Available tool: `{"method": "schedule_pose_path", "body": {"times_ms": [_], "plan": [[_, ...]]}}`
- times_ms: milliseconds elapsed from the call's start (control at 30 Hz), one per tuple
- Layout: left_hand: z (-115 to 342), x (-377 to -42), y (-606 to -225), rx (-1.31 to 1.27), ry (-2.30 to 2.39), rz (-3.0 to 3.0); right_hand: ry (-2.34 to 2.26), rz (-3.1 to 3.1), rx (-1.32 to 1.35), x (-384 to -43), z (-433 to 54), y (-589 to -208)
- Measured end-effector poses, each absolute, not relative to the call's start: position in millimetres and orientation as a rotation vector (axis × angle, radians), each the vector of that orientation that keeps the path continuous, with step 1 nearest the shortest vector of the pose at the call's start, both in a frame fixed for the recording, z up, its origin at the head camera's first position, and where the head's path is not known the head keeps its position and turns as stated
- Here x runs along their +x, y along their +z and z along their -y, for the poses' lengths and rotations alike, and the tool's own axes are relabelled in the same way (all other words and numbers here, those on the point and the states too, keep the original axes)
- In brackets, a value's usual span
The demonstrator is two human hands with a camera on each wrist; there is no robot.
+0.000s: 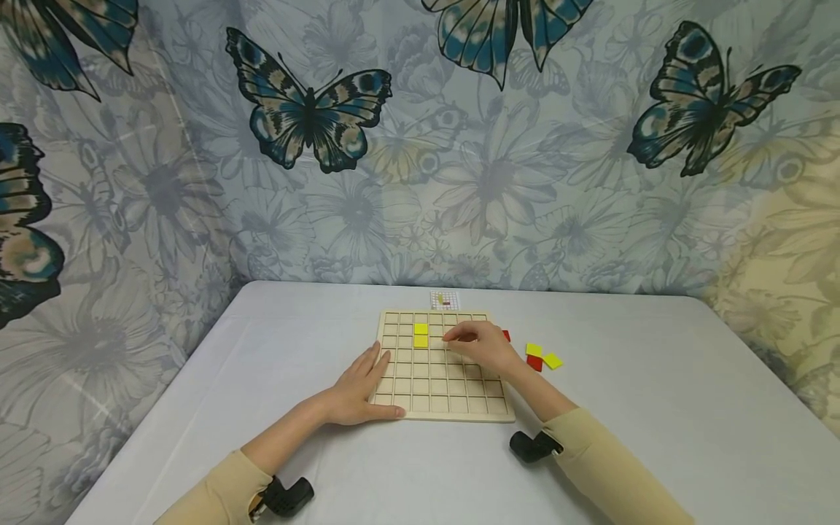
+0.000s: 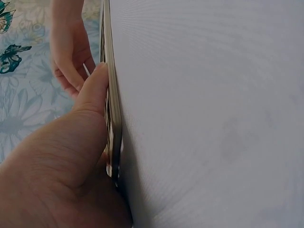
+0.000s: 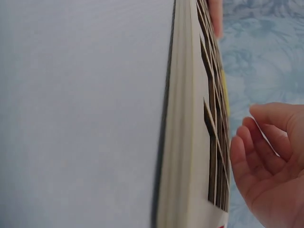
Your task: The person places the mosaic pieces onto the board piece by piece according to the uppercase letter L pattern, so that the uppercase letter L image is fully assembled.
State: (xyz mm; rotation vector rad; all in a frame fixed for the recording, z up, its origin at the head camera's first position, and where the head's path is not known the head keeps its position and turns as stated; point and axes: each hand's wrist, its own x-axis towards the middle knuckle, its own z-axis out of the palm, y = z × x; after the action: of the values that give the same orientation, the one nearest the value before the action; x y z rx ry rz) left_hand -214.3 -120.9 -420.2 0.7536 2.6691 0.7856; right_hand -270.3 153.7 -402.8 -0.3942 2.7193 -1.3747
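A pale wooden grid board [image 1: 457,383] lies flat on the table, with two yellow square tiles [image 1: 421,335] one behind the other in its cells. My left hand [image 1: 354,390] rests on the board's left side, fingers straight along the edge and thumb at the front left corner; in the left wrist view the thumb [image 2: 92,88] presses the rim. Over the board, right of the yellow tiles, hovers my right hand [image 1: 482,346]. Its fingers [image 3: 259,154] are loosely curled, thumb close to the index fingertip, and no tile shows between them.
Loose yellow tiles [image 1: 553,361] and a red tile [image 1: 534,363] lie right of the board. Another red piece [image 1: 506,335] shows partly behind the right hand. A small printed grid card [image 1: 444,300] lies behind the board on the white-covered table [image 1: 197,415].
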Motion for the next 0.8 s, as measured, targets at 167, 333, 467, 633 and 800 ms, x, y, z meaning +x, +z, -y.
{"method": "schedule_pose_path", "body": {"times_ms": [167, 333, 467, 633, 800], "plan": [[121, -215, -421, 0.751, 0.783, -2.668, -1.356, -2.733, -0.352, -264, -165, -401], [121, -216, -422, 0.746, 0.777, -2.67, -1.318, -2.778, -0.363, -260, -177, -401], [121, -216, -423, 0.744, 0.774, -2.673, -1.294, -2.814, -0.379, -258, -188, -401], [121, -216, -423, 0.744, 0.782, -2.671, -1.276, -2.861, -0.377, -255, -202, -401], [121, -215, -422, 0.748, 0.775, -2.672, -1.215, -2.923, -0.37, -251, -218, -402]]}}
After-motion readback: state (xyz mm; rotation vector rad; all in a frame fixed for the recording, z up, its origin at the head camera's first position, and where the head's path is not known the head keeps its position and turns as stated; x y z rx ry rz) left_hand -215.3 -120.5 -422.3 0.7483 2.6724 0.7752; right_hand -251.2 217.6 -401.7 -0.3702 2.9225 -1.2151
